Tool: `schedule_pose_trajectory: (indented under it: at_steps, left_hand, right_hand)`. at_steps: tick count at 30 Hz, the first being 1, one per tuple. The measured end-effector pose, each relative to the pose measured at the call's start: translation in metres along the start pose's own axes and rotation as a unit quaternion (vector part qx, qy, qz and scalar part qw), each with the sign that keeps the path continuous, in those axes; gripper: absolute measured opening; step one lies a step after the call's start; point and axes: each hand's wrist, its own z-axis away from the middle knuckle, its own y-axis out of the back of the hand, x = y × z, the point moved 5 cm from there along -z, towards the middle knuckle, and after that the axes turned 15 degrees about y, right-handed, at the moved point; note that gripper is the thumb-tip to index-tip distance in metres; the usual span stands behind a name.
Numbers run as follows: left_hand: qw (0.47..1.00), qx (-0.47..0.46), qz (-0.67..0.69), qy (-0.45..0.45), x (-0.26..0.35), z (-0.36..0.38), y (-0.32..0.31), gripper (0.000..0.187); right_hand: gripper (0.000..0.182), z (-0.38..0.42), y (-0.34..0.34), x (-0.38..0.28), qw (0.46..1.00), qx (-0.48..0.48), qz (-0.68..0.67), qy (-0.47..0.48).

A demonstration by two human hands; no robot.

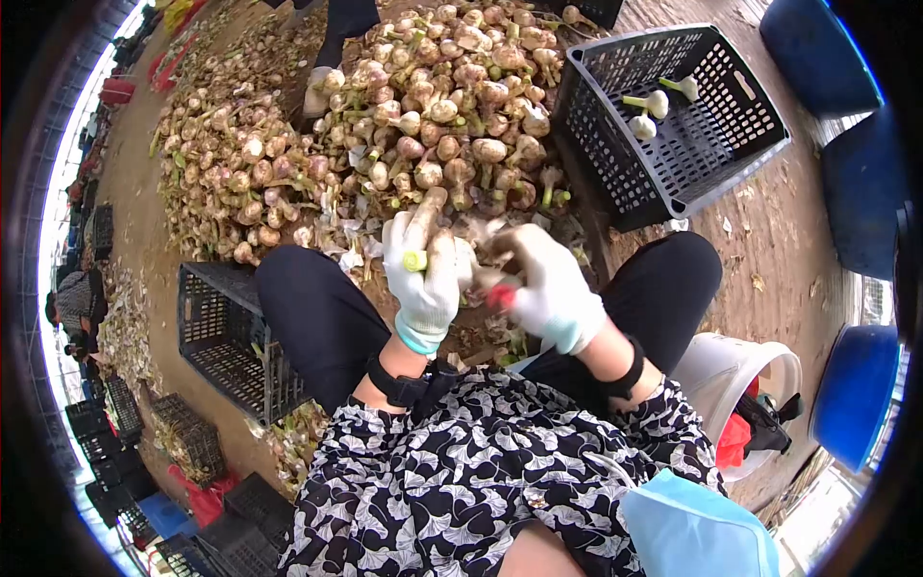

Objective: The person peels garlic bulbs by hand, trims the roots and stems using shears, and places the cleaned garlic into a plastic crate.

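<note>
My left hand (423,279), in a white work glove, is closed around a garlic bulb whose cut green stem (414,261) pokes out between the fingers. Most of that bulb is hidden by the glove. Close on its right, my gloved right hand (550,288) is curled, its fingers smeared by motion. A small red object (501,295) shows at its thumb side, too blurred to make out its kind. Both hands are over my lap, between my knees, just in front of a large heap of garlic bulbs (452,115). Loose papery skins (351,258) lie on the ground below them.
A black plastic crate (625,159) at the upper right holds a few trimmed garlic bulbs (657,104). Another black crate (226,322) stands by my left knee. To my right are a white bucket (707,385) with red cloth and blue barrels (856,394). Another person (77,303) is far left.
</note>
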Motion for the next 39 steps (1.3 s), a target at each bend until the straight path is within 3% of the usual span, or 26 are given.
schedule_pose_trajectory:
  at_steps: [1, 2, 4, 5, 6, 8, 10, 11, 12, 14, 16, 17, 18, 20, 21, 22, 24, 29, 32, 33, 34, 35, 36, 37, 38, 39]
  left_hand:
    - [0.965, 0.072, -0.155, -0.198, 0.014, 0.004, -0.001, 0.036]
    - [0.966, 0.069, -0.154, -0.198, 0.013, 0.005, 0.001, 0.036]
    - [0.994, -0.039, -0.032, -0.102, 0.013, 0.000, 0.004, 0.036]
    - [0.985, -0.097, 0.132, 0.053, -0.003, -0.001, 0.003, 0.040]
    - [0.851, -0.164, 0.446, 0.222, -0.019, 0.006, -0.006, 0.043]
    - [0.823, -0.113, 0.496, 0.253, -0.005, 0.006, -0.009, 0.044]
    - [0.804, -0.148, 0.521, 0.246, -0.016, -0.001, -0.005, 0.044]
    - [0.781, -0.182, 0.547, 0.240, -0.018, -0.004, -0.007, 0.043]
    - [0.781, -0.182, 0.549, 0.238, -0.017, -0.007, -0.008, 0.043]
    - [0.747, -0.198, 0.554, 0.309, -0.021, -0.007, -0.014, 0.042]
    - [0.837, -0.108, 0.419, 0.334, -0.035, -0.002, -0.023, 0.041]
    - [0.859, -0.120, 0.336, 0.366, -0.040, 0.002, -0.020, 0.040]
    - [0.874, -0.130, 0.252, 0.394, -0.045, 0.005, -0.015, 0.039]
    - [0.773, -0.138, 0.420, 0.454, -0.060, 0.011, -0.021, 0.029]
    - [0.778, -0.132, 0.419, 0.450, -0.074, 0.012, -0.018, 0.026]
    - [0.782, -0.126, 0.418, 0.445, -0.080, 0.012, -0.013, 0.024]
    - [0.670, -0.021, 0.516, 0.533, -0.092, 0.019, -0.004, 0.024]
    - [0.743, -0.027, 0.464, 0.482, -0.114, 0.010, 0.002, 0.028]
    - [0.719, -0.012, 0.448, 0.531, -0.050, -0.020, -0.021, 0.031]
    - [0.775, -0.072, 0.433, 0.455, -0.021, -0.040, -0.035, 0.034]
    - [0.822, -0.131, 0.412, 0.371, 0.003, -0.055, -0.045, 0.037]
    - [0.822, -0.132, 0.413, 0.369, 0.009, -0.058, -0.047, 0.037]
    - [0.849, -0.142, 0.403, 0.310, 0.020, -0.063, -0.046, 0.037]
    - [0.873, -0.149, 0.393, 0.247, 0.030, -0.068, -0.045, 0.038]
    - [0.894, -0.155, 0.381, 0.180, 0.039, -0.074, -0.044, 0.039]
    - [0.871, -0.137, 0.394, 0.259, 0.021, -0.075, -0.035, 0.038]
  right_hand:
    - [0.026, 0.005, -0.010, -0.002, 0.999, -0.022, 0.030, -0.009]
    - [0.026, 0.010, -0.017, -0.002, 0.997, -0.045, 0.060, -0.020]
    - [0.023, 0.004, -0.016, 0.006, 0.996, -0.050, 0.067, -0.011]
    - [0.019, 0.002, -0.011, 0.027, 0.994, -0.012, 0.026, -0.101]
    - [0.016, 0.007, -0.008, 0.048, 0.981, 0.028, -0.017, -0.191]
    - [0.011, 0.028, -0.024, 0.091, 0.953, -0.072, -0.081, -0.284]
    - [0.028, 0.023, -0.018, 0.070, 0.964, -0.113, -0.112, -0.215]
    - [0.037, 0.030, -0.024, 0.072, 0.878, -0.036, -0.421, -0.222]
    - [0.042, 0.023, -0.014, 0.056, 0.795, 0.015, -0.580, -0.176]
    - [0.040, 0.011, -0.019, 0.052, 0.934, -0.016, -0.345, -0.089]
    - [0.041, 0.009, -0.029, 0.035, 0.802, 0.034, -0.519, -0.292]
    - [0.035, 0.001, -0.021, 0.030, 0.933, 0.101, -0.314, -0.140]
    - [0.035, -0.001, -0.021, 0.028, 0.935, 0.101, -0.311, -0.139]
    - [0.031, -0.006, -0.014, 0.020, 0.972, 0.082, -0.200, -0.096]
    - [0.025, -0.006, -0.016, 0.021, 0.970, 0.033, -0.181, -0.161]
    - [0.028, 0.000, -0.024, 0.040, 0.992, 0.011, -0.051, -0.113]
    - [0.030, 0.013, -0.046, 0.072, 0.926, -0.334, 0.056, -0.167]
    - [0.071, 0.004, -0.062, 0.034, 0.955, -0.252, -0.114, -0.108]
    - [0.044, 0.015, -0.099, 0.072, 0.852, -0.506, 0.040, -0.131]
    - [0.036, 0.005, -0.090, 0.081, 0.831, -0.511, 0.076, -0.205]
    - [0.041, 0.006, -0.097, 0.123, 0.870, -0.436, 0.106, -0.204]
    - [0.041, 0.015, -0.127, 0.189, 0.901, -0.390, 0.105, -0.160]
    - [0.040, -0.015, -0.090, 0.162, 0.907, -0.343, 0.114, -0.216]
    - [0.038, -0.021, -0.096, 0.196, 0.922, -0.297, 0.128, -0.211]
    - [0.036, -0.034, -0.088, 0.205, 0.949, -0.176, 0.099, -0.243]
    - [0.035, -0.052, -0.080, 0.205, 0.938, -0.170, 0.162, -0.254]
